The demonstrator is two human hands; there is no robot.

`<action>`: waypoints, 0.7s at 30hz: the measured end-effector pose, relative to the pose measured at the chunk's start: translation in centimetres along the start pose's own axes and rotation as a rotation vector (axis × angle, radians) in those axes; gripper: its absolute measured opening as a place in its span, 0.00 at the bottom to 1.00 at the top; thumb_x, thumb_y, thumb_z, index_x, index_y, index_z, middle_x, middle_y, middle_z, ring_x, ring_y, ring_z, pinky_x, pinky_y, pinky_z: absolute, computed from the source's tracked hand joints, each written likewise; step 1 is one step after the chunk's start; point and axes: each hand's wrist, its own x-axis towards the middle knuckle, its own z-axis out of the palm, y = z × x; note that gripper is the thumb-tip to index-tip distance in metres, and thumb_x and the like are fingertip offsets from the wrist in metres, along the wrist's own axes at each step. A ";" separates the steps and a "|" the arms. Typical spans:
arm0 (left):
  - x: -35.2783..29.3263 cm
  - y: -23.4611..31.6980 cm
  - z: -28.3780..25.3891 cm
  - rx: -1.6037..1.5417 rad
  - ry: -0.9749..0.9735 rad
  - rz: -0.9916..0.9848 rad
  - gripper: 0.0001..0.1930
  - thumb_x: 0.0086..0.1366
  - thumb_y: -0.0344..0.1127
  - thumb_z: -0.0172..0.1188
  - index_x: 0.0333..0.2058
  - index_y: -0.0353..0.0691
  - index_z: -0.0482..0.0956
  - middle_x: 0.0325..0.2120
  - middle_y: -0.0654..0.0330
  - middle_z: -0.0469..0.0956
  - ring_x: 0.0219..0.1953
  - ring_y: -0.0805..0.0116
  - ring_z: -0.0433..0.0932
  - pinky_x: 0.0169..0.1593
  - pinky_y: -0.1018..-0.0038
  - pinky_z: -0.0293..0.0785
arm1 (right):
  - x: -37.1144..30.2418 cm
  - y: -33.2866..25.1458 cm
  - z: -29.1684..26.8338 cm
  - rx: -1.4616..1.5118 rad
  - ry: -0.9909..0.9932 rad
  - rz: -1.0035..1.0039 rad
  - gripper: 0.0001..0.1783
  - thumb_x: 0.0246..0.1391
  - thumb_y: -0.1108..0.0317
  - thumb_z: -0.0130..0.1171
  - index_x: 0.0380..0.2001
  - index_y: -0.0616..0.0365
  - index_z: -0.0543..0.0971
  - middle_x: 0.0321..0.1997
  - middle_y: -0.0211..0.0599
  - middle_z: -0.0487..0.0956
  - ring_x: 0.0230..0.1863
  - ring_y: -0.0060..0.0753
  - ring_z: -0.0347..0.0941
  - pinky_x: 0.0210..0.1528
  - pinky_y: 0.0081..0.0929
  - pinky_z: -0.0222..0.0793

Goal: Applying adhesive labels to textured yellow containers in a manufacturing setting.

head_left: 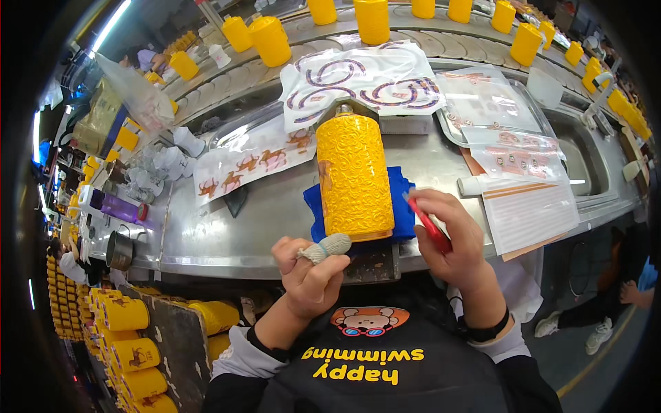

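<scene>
A yellow embossed bottle [354,175] lies on a folded blue cloth [401,199], its neck pointing away from me and its base toward me. My left hand [310,279] is just at the base, fingers curled; one finger wears a grey fabric cover with a blue band. I see nothing held in that hand, and whether it touches the bottle I cannot tell. Right of the bottle, my right hand [451,237] grips a slim red tool, perhaps a craft knife [428,226], its tip near the cloth and apart from the bottle.
Decal sheets with brown animal figures [258,162] and purple curved bands [358,82] lie behind the bottle. More sheets rest on a metal tray [451,127] at right, before a sink [578,162]. Yellow bottles stand on a conveyor [303,41] and are stacked at lower left [131,351].
</scene>
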 end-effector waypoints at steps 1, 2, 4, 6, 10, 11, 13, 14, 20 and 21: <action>-0.5 0.0 -0.1 0.017 0.003 -0.032 0.15 0.49 0.25 0.65 0.36 0.48 0.78 0.31 0.61 0.78 0.38 0.59 0.68 0.42 0.60 0.62 | 0.2 -0.6 -0.1 0.002 -0.004 0.000 0.28 0.36 0.79 0.67 0.46 0.64 0.75 0.45 0.47 0.76 0.45 0.49 0.74 0.51 0.38 0.71; -0.8 0.0 -0.1 0.021 0.002 -0.055 0.15 0.50 0.24 0.64 0.37 0.47 0.78 0.30 0.60 0.77 0.38 0.58 0.68 0.43 0.60 0.62 | 0.8 -1.7 -0.2 -0.021 -0.064 -0.087 0.25 0.36 0.79 0.67 0.43 0.62 0.75 0.41 0.43 0.77 0.41 0.46 0.74 0.47 0.38 0.71; -0.3 0.0 -0.1 0.017 0.001 -0.062 0.16 0.50 0.25 0.64 0.38 0.47 0.77 0.31 0.59 0.77 0.38 0.57 0.67 0.43 0.59 0.63 | 1.8 -2.7 0.2 -0.112 -0.151 -0.230 0.18 0.38 0.75 0.67 0.36 0.57 0.77 0.36 0.35 0.77 0.35 0.36 0.72 0.37 0.33 0.67; -0.2 -0.1 0.0 0.016 0.001 -0.073 0.17 0.50 0.25 0.64 0.39 0.47 0.77 0.32 0.58 0.77 0.38 0.57 0.67 0.44 0.58 0.63 | 2.0 -2.8 0.1 -0.138 -0.192 -0.234 0.18 0.37 0.76 0.68 0.36 0.57 0.79 0.36 0.35 0.78 0.35 0.37 0.72 0.37 0.32 0.68; 1.9 0.5 0.2 0.022 -0.038 -0.129 0.23 0.51 0.27 0.65 0.48 0.45 0.75 0.43 0.54 0.77 0.47 0.53 0.70 0.51 0.57 0.63 | 1.8 -2.9 0.3 -0.183 -0.221 -0.230 0.13 0.39 0.72 0.67 0.33 0.54 0.80 0.36 0.30 0.78 0.35 0.34 0.70 0.38 0.29 0.65; 3.0 0.6 0.5 0.034 -0.099 -0.122 0.27 0.51 0.28 0.66 0.52 0.45 0.74 0.48 0.52 0.76 0.52 0.51 0.70 0.54 0.56 0.63 | 1.7 -2.9 0.4 -0.190 -0.214 -0.217 0.09 0.44 0.71 0.65 0.32 0.52 0.79 0.35 0.27 0.77 0.35 0.32 0.69 0.38 0.29 0.63; 4.2 -0.1 1.4 0.080 -0.175 -0.085 0.29 0.51 0.29 0.67 0.55 0.44 0.73 0.51 0.51 0.75 0.57 0.52 0.68 0.58 0.55 0.61 | 1.7 -2.7 0.3 -0.189 -0.217 -0.208 0.08 0.44 0.71 0.65 0.31 0.53 0.79 0.35 0.27 0.78 0.35 0.32 0.69 0.39 0.29 0.63; 4.4 -0.3 1.6 0.126 -0.254 -0.043 0.31 0.51 0.31 0.67 0.57 0.43 0.72 0.54 0.51 0.74 0.62 0.53 0.65 0.62 0.53 0.59 | 1.6 -2.6 0.3 -0.189 -0.216 -0.197 0.07 0.44 0.71 0.65 0.30 0.53 0.79 0.35 0.27 0.78 0.35 0.32 0.69 0.39 0.29 0.63; 0.2 -2.2 2.3 -0.202 -0.063 -0.225 0.31 0.54 0.32 0.66 0.58 0.38 0.70 0.58 0.45 0.68 0.63 0.45 0.64 0.68 0.50 0.52 | 1.6 -2.5 0.4 -0.131 -0.226 -0.183 0.10 0.41 0.73 0.66 0.31 0.54 0.79 0.36 0.29 0.78 0.35 0.34 0.70 0.39 0.30 0.63; 0.7 -1.8 2.2 -0.201 -0.061 -0.228 0.31 0.54 0.32 0.66 0.58 0.38 0.70 0.58 0.45 0.68 0.63 0.45 0.64 0.68 0.50 0.52 | 1.5 -2.3 0.3 -0.130 -0.228 -0.184 0.10 0.41 0.73 0.66 0.31 0.54 0.79 0.36 0.29 0.78 0.35 0.34 0.70 0.39 0.30 0.63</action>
